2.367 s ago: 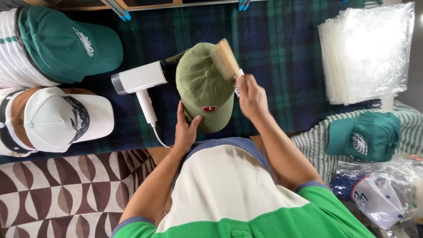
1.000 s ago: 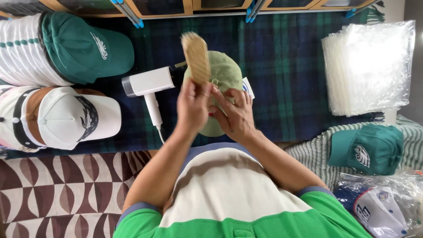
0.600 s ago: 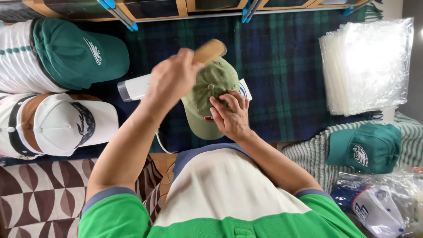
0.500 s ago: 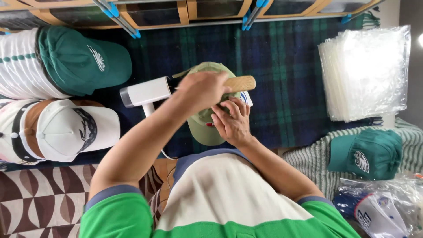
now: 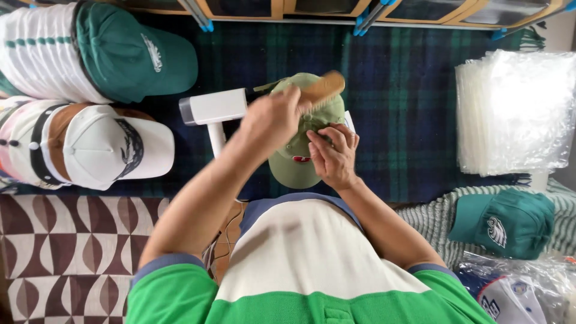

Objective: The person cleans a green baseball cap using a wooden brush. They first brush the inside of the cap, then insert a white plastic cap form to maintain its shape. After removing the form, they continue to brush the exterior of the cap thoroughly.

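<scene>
Wooden brush (image 5: 322, 88) gripped in left hand (image 5: 271, 120), right hand (image 5: 333, 157) pressing olive cap (image 5: 292, 162)

Bare plaid surface (image 5: 408, 90) lies open between the olive cap (image 5: 300, 156) and the stack of clear plastic bags (image 5: 516, 114) at the right edge, and along the far edge below the wooden frame (image 5: 276, 9). Leftward, the white handheld steamer (image 5: 216, 111) lies just beside the olive cap, with the dark green cap (image 5: 135, 54) and white cap (image 5: 114, 147) crowding the left edge. Another green cap (image 5: 507, 222) and bagged caps (image 5: 516, 294) fill the near right corner.
</scene>
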